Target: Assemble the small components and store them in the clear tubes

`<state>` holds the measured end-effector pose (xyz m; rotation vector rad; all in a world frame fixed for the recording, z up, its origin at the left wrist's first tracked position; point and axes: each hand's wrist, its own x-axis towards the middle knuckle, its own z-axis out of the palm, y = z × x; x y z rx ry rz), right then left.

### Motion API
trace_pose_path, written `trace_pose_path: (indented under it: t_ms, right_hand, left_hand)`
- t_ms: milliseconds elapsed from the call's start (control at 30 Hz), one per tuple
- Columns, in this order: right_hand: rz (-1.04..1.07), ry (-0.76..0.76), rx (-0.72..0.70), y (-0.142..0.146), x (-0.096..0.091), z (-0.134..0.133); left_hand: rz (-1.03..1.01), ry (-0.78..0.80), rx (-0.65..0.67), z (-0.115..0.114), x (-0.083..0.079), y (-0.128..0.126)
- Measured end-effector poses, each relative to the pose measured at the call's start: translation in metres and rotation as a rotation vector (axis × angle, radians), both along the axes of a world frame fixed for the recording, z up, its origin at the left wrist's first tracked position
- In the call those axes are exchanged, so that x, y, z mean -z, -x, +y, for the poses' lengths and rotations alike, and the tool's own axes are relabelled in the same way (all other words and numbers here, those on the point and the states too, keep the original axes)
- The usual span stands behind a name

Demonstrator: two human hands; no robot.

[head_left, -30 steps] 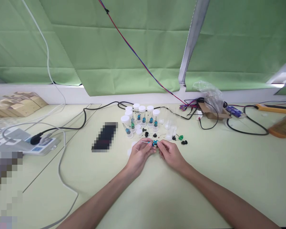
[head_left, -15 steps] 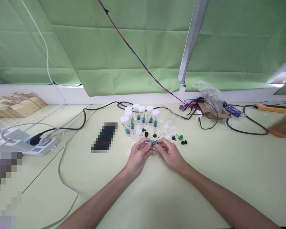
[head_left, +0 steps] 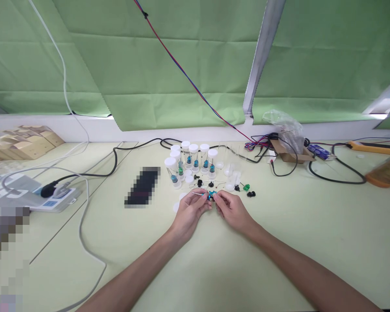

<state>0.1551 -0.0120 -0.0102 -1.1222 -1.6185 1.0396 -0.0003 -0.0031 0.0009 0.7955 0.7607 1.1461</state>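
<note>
Between my two hands is a small blue part (head_left: 211,194) with a thin metal rod sticking out to the left; its exact kind is too small to make out. My left hand (head_left: 191,210) is closed, pinching the part's left side between thumb and fingers. On the other side my right hand (head_left: 231,210) pinches its right edge with thumb and forefinger. Just beyond my fingertips lie small black parts (head_left: 199,183) and thin metal rods. Green parts (head_left: 246,187) and a black piece (head_left: 251,194) rest to the right of my right hand.
Several clear tubes with white caps (head_left: 193,149) stand behind my hands, holding blue or green pieces. Clear empty tubes (head_left: 233,167) are at their right. White caps (head_left: 189,178) lie nearby. Left are a blurred dark object (head_left: 143,187) and a power strip (head_left: 56,200); a cardboard box (head_left: 292,156) sits back right.
My right fingers have shifted slightly to the right, and more of the blue part shows between the hands. My left hand has stayed nearly in place.
</note>
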Motion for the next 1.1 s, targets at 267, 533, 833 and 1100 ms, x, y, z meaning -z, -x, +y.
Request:
trace_pose_path:
  t_ms: [267,533,833,1100]
  right_hand:
    - [0.021,-0.018,-0.005,0.0008,0.0023,-0.0003]
    - [0.025,-0.015,-0.019,0.0006,0.0021,-0.0004]
    - [-0.026,-0.010,-0.011,-0.0010,-0.0034,-0.0015]
    - [0.018,0.005,0.001,0.0005,0.0012,-0.0004]
  left_hand:
    - [-0.009,0.014,-0.048,-0.0002,-0.0035,0.0007]
    - [-0.002,0.001,-0.025,-0.0005,-0.0008,0.0002]
    - [-0.008,-0.003,-0.004,-0.0011,-0.0004,0.0006]
    - [-0.021,0.005,-0.019,-0.0010,-0.0022,0.0000]
